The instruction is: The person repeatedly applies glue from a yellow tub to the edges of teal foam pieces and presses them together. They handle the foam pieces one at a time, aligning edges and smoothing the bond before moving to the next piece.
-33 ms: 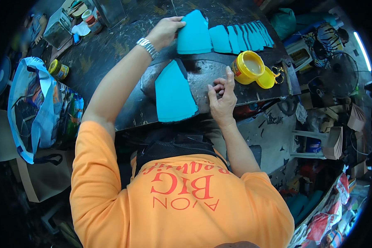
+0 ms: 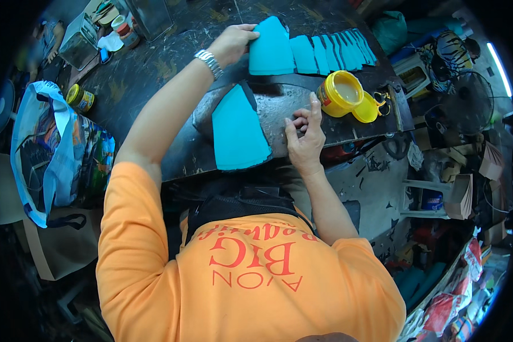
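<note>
My left hand (image 2: 237, 43) pinches the left edge of a teal tapered sheet piece (image 2: 271, 50) with a dark edge. That piece lies at the left end of a row of overlapping teal pieces (image 2: 330, 52). Closer to me, a second large teal piece (image 2: 239, 132) rests at the table's front edge, on a worn dark patch (image 2: 279, 117). My right hand (image 2: 306, 137) hovers to its right, holding nothing I can see; the index finger points up and the others are loosely bent. Beside that fingertip stands an open yellow tub (image 2: 342, 94) of pale paste.
A yellow lid (image 2: 366, 108) and yellow-handled scissors (image 2: 384, 104) sit right of the tub. A blue-handled bag (image 2: 57, 148) and a small yellow-lidded jar (image 2: 81, 98) are at left. A fan (image 2: 467, 102) and white stool (image 2: 424, 199) stand at right. Another person's arm (image 2: 56, 43) shows far left.
My left hand and the teal piece it grips have shifted slightly to the right. My right hand stays in nearly the same place.
</note>
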The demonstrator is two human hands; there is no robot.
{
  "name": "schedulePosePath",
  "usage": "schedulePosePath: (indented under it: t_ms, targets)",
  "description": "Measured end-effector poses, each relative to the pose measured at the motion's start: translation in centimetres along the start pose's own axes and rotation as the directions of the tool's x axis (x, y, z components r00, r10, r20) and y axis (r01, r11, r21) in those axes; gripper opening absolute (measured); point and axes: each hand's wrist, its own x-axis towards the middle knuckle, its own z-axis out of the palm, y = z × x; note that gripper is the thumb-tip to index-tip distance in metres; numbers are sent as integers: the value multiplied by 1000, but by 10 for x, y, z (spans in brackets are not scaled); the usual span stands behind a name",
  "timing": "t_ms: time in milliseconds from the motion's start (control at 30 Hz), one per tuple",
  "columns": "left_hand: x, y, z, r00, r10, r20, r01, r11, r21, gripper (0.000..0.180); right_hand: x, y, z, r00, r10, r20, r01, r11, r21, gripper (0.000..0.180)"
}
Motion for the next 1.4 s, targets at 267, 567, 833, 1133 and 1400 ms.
schedulePosePath:
  t_ms: [267,567,833,1133,1400]
  targets:
    - [85,-39,38,979,-181,90,169,978,120,50,0,2,1,1000,-16,0,16,1000,15,77]
    - [103,-51,52,996,-83,-16,79,847,526,42,-1,6,2,999,-31,-9,31,999,7,78]
    - [77,-19,32,955,243,169,-244,328,913,50,0,3,2,999,-33,-37,33,999,1,73]
    - [-137,-1,-27,953,301,37,-285,847,449,61,4,-10,-10,964,233,130,-263,913,313,78]
    - [-235,-46,13,966,214,-142,-190,968,165,72,-13,-58,8,878,112,465,-380,754,536,82]
